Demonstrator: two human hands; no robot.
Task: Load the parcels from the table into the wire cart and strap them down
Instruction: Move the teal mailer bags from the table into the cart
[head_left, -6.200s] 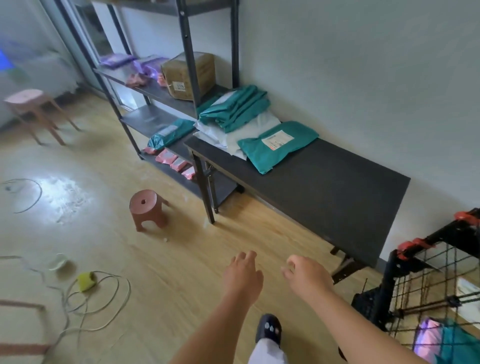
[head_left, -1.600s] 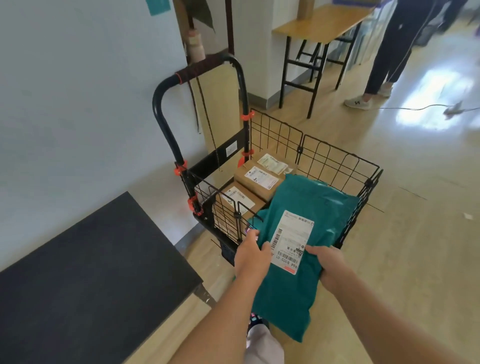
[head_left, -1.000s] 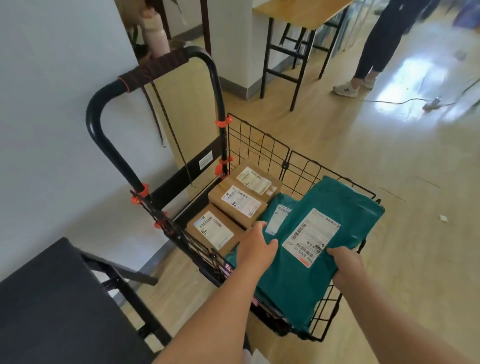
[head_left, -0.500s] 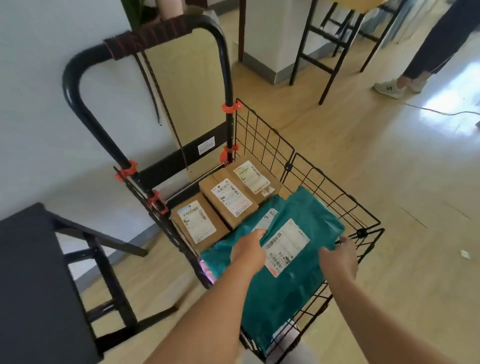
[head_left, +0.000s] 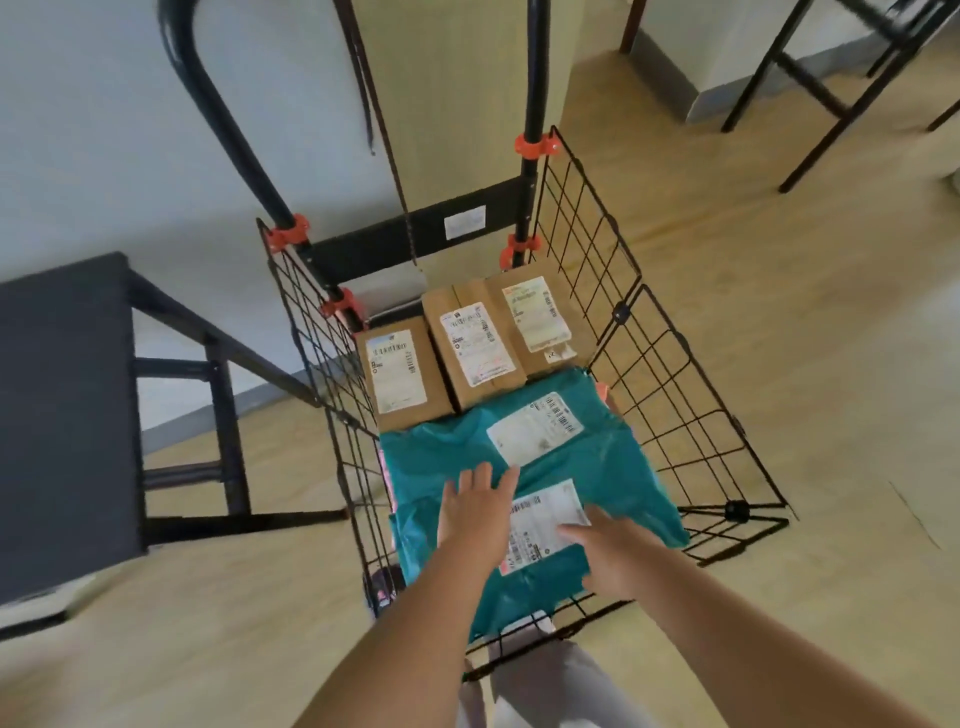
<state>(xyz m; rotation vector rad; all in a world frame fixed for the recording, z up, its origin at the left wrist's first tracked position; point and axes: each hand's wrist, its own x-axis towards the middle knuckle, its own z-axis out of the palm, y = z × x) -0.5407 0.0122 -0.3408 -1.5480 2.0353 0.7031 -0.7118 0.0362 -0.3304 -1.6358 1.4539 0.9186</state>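
While the left hand (head_left: 475, 512) lies flat, fingers spread, on the near teal parcel (head_left: 530, 587), the right hand (head_left: 610, 553) rests open at its label's right edge. That parcel lies in the wire cart (head_left: 667, 374), overlapping a second teal parcel (head_left: 441, 447), with three cardboard boxes (head_left: 470, 353) at the far end.

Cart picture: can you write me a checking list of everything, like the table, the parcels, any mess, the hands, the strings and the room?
Surface: dark table stands left of the wire cart; only part of it shows.
Job's things: three cardboard boxes sit side by side at the cart's far end; far teal bag and near teal bag overlap, labels up.
Clutter: nothing seen.
Hands: left hand and right hand lie flat on the near teal bag.
Cables: black cord hangs down the cart's back, not across the parcels.
Surroundings: wooden floor, pale wall, black table legs at top right.
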